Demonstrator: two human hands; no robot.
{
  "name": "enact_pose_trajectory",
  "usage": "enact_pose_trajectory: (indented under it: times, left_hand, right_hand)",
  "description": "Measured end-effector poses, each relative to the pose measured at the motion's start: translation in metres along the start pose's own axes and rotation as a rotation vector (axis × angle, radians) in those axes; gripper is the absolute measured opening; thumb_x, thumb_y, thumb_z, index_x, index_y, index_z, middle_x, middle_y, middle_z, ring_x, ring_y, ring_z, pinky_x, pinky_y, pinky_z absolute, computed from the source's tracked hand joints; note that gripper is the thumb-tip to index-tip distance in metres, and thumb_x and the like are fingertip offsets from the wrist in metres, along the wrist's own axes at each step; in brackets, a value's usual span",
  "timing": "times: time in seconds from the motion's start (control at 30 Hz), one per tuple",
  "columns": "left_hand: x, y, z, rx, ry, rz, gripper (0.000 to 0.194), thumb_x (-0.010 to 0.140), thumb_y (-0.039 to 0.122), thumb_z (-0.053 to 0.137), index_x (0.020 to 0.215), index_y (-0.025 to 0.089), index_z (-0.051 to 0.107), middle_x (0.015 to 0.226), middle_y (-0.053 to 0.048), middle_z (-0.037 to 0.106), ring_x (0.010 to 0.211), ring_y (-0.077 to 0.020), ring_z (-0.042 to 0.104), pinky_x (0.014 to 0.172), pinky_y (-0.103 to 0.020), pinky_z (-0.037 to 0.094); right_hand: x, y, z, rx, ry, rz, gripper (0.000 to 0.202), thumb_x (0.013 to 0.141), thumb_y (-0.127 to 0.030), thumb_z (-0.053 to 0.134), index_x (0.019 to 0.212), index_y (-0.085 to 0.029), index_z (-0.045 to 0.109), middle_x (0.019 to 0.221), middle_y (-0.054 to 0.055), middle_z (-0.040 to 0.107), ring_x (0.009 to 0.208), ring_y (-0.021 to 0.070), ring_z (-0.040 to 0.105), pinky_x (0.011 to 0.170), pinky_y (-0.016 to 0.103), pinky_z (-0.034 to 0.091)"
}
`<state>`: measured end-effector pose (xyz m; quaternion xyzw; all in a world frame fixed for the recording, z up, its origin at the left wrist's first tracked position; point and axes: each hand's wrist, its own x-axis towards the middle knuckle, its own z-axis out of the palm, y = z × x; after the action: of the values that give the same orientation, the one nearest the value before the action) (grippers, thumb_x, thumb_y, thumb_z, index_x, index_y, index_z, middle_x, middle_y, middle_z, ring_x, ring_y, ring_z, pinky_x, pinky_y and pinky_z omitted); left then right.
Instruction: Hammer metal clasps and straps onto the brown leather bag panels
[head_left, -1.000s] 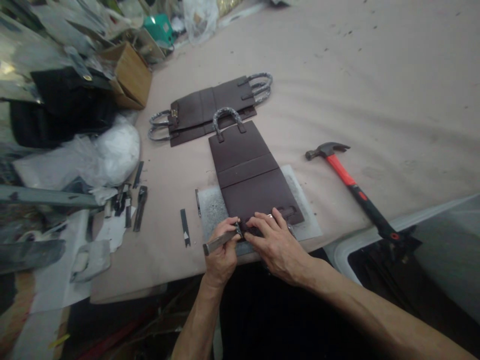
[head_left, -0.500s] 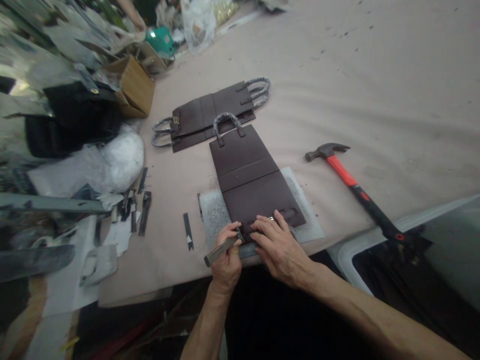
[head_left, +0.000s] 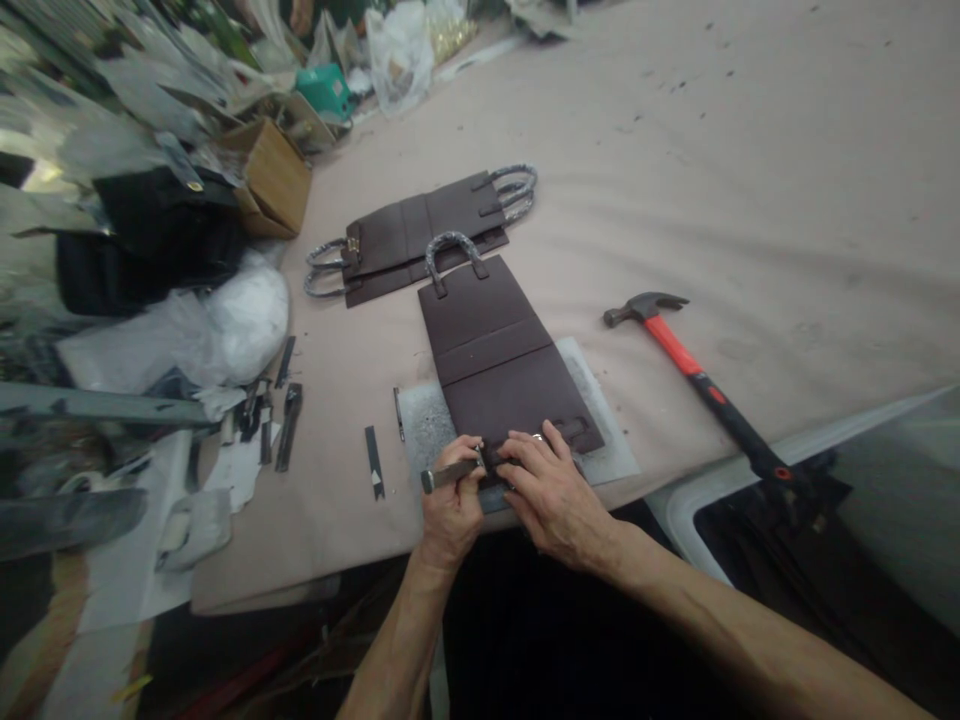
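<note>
1. left hand (head_left: pixel 450 505) curled tight around a metal punch (head_left: pixel 450 474), tip pointing to 3 o'clock.
2. right hand (head_left: pixel 559 495) flat, fingers spread, pressing the brown leather panel (head_left: pixel 499 370) at its 6 o'clock edge.
3. hammer (head_left: pixel 705 385) lies at 3 o'clock, well apart.

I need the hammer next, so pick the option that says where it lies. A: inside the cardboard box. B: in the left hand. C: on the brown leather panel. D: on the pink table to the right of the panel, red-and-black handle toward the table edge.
D: the hammer lies on the bare table, right of the brown leather panel, apart from both hands, its head away from the edge.
</note>
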<state>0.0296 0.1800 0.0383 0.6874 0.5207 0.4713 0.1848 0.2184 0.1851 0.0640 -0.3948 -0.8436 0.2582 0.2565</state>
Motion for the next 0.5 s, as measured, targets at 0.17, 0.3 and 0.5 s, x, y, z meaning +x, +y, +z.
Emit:
enact_pose_trajectory:
  times: [0.17, 0.3, 0.5]
  left_hand:
    - [0.005, 0.001, 0.002, 0.017, -0.022, 0.009, 0.01, 0.096, 0.015, 0.054, 0.101, 0.02, 0.059, 0.108, -0.007, 0.07, 0.107, -0.0201, 0.068, 0.096, -0.038, 0.057]
    - [0.007, 0.002, 0.006, -0.018, -0.015, 0.013, 0.013, 0.093, 0.013, 0.054, 0.102, 0.02, 0.059, 0.107, -0.007, 0.069, 0.104, -0.0196, 0.068, 0.093, -0.036, 0.058]
    - [0.009, 0.004, 0.011, -0.089, -0.007, -0.044, 0.017, 0.087, 0.009, 0.054, 0.099, 0.021, 0.06, 0.105, -0.006, 0.068, 0.102, -0.0187, 0.066, 0.093, -0.034, 0.055]
  right_hand:
    - [0.001, 0.002, -0.032, 0.098, 0.267, -0.036, 0.026, 0.094, -0.014, 0.051, 0.119, -0.019, 0.06, 0.125, 0.014, 0.062, 0.123, 0.0273, 0.057, 0.107, 0.051, 0.048]
    - [-0.018, 0.05, -0.082, -0.15, 0.475, 0.138, 0.023, 0.095, -0.024, 0.056, 0.116, -0.018, 0.063, 0.121, 0.015, 0.063, 0.116, 0.0294, 0.06, 0.102, 0.048, 0.05]
    - [-0.064, 0.141, -0.135, -0.519, 0.176, 0.671, 0.038, 0.085, -0.036, 0.059, 0.11, -0.009, 0.065, 0.108, 0.024, 0.062, 0.105, 0.0401, 0.058, 0.095, 0.054, 0.047]
